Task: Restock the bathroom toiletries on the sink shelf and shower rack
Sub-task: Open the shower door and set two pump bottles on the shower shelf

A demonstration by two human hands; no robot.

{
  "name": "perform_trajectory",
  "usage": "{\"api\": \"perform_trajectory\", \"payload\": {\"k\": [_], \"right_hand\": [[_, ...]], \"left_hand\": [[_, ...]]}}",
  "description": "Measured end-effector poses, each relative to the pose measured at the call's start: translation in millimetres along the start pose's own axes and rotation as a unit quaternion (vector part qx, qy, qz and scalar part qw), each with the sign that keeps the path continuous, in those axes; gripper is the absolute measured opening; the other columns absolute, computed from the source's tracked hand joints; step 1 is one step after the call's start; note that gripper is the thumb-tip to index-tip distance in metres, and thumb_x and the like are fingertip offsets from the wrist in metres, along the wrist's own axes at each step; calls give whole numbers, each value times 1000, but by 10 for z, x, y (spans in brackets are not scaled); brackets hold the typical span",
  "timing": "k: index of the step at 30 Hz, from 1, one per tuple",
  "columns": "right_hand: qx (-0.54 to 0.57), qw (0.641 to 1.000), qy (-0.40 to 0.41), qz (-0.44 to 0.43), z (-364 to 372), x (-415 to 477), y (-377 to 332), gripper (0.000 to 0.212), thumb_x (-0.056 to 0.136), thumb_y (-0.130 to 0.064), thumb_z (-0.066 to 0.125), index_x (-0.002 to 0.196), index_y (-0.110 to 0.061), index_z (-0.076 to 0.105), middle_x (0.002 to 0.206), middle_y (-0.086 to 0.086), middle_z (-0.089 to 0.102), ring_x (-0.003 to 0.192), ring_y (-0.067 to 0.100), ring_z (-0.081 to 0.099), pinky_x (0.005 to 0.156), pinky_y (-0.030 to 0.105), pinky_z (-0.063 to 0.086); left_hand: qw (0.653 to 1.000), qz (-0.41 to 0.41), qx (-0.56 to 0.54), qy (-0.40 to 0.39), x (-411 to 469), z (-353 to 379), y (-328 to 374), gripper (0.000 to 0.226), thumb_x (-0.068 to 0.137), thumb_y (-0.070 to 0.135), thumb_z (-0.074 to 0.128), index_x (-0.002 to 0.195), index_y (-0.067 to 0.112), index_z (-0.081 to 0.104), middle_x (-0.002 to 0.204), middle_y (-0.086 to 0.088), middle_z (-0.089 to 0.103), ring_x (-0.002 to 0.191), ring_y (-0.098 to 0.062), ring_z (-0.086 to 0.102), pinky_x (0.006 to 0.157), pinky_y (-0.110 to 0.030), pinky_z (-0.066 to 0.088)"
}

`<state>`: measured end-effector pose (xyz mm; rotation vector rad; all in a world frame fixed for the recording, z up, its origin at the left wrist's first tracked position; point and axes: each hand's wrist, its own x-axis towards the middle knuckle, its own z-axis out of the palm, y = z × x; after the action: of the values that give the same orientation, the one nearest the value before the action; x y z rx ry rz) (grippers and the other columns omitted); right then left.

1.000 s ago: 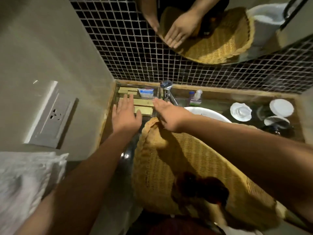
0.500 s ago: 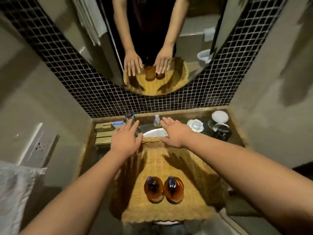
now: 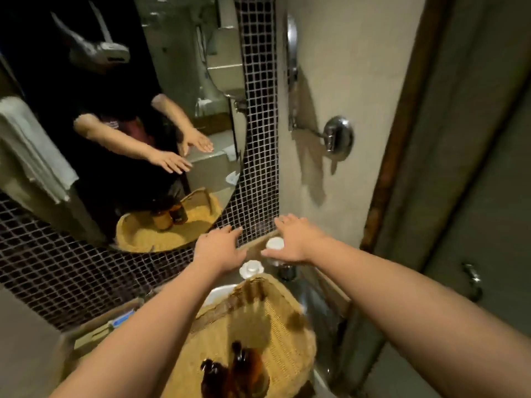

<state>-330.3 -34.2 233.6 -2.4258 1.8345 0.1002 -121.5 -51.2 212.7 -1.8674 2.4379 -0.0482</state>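
reaching forward past the woven tray (image 3: pixel 287 326), left hand (image 3: pixel 219 251) and right hand (image 3: pixel 293 242) hover palm down, fingers straight and loosely spread.

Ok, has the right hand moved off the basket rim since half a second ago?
Yes. The right hand has gone right, away from the far rim of the basket, and is now at the round white lid, fingers straight.
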Motion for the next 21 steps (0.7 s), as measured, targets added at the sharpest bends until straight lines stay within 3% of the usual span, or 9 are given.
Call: {"api": "perform_trajectory", "payload": {"k": [4,9,13,17,21], "right_hand": [[29,990,37,136,-203,-837,687,105,78,-87,39,152,-13,31,156,11,37,142,31,36,116,45,30],[-20,968,28,250,-325,-1914,1378,106,85,-81,39,159,-9,12,165,11,15,151,30,15,122,44,16],[2,943,33,330,-194,-2453,1724,109,84,-80,42,158,-6,11,165,14,15,151,30,17,122,44,17],[60,920,36,385,76,-2672,1970,102,89,-68,48,158,-3,9,164,19,14,151,31,17,122,42,17],[149,895,54,416,443,-2640,2176,87,90,-48,54,155,-4,17,159,17,28,144,31,33,116,39,32]], "left_hand": [[991,130,8,35,74,-274,900,74,84,67,43,151,38,33,155,3,40,137,-23,44,108,-45,39],[966,244,-73,56,-78,-523,2144,73,86,66,45,152,36,31,158,0,35,139,-25,41,110,-44,37],[943,318,-71,60,-297,-625,2936,74,88,54,56,154,35,27,157,0,35,139,-25,40,108,-42,38],[930,361,-44,53,-416,-544,3442,82,85,19,64,155,33,24,155,-2,37,140,-26,38,110,-43,36],[932,356,-69,20,-362,-282,3819,90,79,18,69,155,36,22,150,0,41,134,-26,45,106,-42,40]]}}
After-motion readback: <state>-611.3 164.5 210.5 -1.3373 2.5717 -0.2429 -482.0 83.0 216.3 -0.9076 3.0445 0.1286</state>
